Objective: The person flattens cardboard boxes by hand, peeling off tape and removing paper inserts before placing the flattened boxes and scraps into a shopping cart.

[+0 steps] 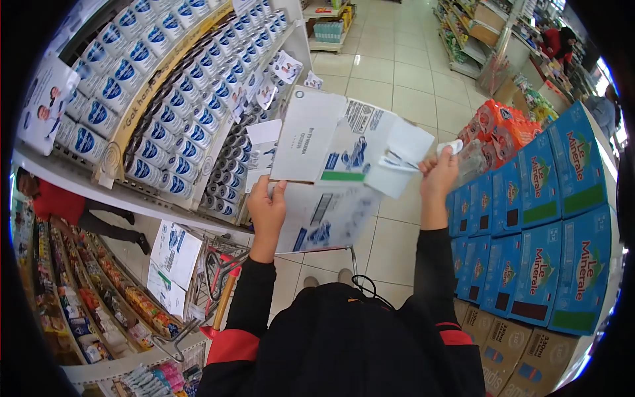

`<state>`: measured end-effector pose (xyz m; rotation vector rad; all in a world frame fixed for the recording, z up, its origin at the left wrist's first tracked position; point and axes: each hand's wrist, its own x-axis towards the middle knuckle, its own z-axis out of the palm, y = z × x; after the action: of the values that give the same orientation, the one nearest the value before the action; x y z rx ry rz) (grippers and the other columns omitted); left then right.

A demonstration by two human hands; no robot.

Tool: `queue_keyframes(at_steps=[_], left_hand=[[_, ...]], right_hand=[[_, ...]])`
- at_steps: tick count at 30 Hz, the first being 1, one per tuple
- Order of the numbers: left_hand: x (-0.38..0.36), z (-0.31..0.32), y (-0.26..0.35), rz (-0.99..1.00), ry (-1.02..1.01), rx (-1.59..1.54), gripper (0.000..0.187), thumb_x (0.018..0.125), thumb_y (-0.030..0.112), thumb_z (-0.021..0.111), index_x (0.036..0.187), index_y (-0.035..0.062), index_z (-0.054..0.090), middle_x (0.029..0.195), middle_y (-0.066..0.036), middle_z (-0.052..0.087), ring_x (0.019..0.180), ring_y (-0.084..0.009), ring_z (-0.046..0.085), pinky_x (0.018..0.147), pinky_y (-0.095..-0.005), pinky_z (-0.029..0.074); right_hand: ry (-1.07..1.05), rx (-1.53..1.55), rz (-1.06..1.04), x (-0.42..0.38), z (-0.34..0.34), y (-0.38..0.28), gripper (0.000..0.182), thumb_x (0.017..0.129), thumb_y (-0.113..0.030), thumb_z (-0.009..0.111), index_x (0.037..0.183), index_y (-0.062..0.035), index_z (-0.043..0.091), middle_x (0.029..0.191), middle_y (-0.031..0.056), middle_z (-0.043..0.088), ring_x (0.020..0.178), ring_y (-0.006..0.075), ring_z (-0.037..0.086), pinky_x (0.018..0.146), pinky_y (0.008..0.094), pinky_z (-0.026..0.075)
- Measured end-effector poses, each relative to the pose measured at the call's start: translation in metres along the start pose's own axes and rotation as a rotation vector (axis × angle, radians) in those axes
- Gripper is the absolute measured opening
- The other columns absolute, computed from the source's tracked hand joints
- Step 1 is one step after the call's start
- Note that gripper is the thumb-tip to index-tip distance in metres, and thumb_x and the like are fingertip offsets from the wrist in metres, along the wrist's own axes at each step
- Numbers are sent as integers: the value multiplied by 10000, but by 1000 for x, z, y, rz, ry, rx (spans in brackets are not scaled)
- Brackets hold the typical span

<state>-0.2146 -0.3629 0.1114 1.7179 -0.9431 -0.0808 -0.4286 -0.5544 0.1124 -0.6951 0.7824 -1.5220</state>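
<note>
A large white cardboard box with blue print and a green stripe stands in front of me, its flaps raised. My left hand pinches the lower edge of the left flap between thumb and fingers. Beside the right flap, my right hand is closed, with a small white piece at its fingertips. A thin dark item runs from that hand over the flap; what it is I cannot make out. The inside of the box is hidden.
Shelves of white and blue cans rise at the left. Blue cartons are stacked at the right, beside red-wrapped bottles. A trolley stands at lower left near another white box. A person in red is far left.
</note>
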Motion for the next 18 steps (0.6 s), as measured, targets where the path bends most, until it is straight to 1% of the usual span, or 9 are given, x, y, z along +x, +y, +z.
queue_keyframes(at_steps=[3,6,7,8,9,10,12,13,18], left_hand=[[-4,26,25,242,39,296,148,712,118,524,773,-7,472,614,-153,454,591,-325,419,530,-391,332],[-12,47,19,231,-31,210,168,725,118,521,813,-13,464,674,-160,482,654,-280,467,578,-336,364],[-13,48,16,242,-37,204,168,725,118,521,813,-13,464,674,-160,482,654,-280,467,578,-336,364],[-13,48,13,84,-101,-32,206,731,130,528,856,-20,461,736,-148,504,710,-237,482,619,-300,370],[-12,46,10,-78,-169,-265,246,737,141,535,899,-27,459,797,-137,525,766,-195,497,661,-265,376],[-9,42,4,-72,-181,-272,246,737,141,535,899,-27,459,797,-137,525,766,-195,497,661,-265,376],[3,33,-8,-284,-472,-615,330,742,170,551,980,-35,450,907,-103,530,820,-132,487,706,-224,371],[8,31,-11,-305,-485,-620,348,733,177,569,987,-39,470,896,-78,545,773,-120,501,695,-229,385],[27,41,-11,-306,-183,-510,265,738,173,564,888,-41,526,822,-79,570,727,-114,510,670,-226,393]], right_hand=[[-56,-90,-225,-36,32,26,207,837,-242,380,795,-39,398,513,-7,363,454,91,391,428,205,327],[-143,-156,-175,-65,59,40,182,835,-208,380,810,-30,412,519,-17,361,470,81,363,488,208,328],[-168,79,-110,-65,66,36,201,839,-222,355,799,-35,417,509,-18,313,458,78,323,499,225,317],[-193,313,-45,-65,72,34,223,843,-236,330,789,-41,423,498,-19,264,446,75,284,511,242,306],[-182,314,-55,-63,72,35,223,843,-236,330,789,-41,423,498,-19,264,446,75,284,511,242,306],[-256,456,14,-59,68,35,242,840,-242,317,781,-37,430,484,-22,246,432,78,260,507,243,299],[-420,730,155,-51,68,32,280,835,-253,291,766,-28,445,456,-28,210,404,82,212,501,246,284],[-371,771,216,-54,72,29,284,827,-246,300,777,-19,463,439,-32,196,389,83,192,476,241,274],[-300,712,256,-64,84,47,234,807,-244,334,767,-39,439,439,-33,206,387,96,201,456,241,271]])
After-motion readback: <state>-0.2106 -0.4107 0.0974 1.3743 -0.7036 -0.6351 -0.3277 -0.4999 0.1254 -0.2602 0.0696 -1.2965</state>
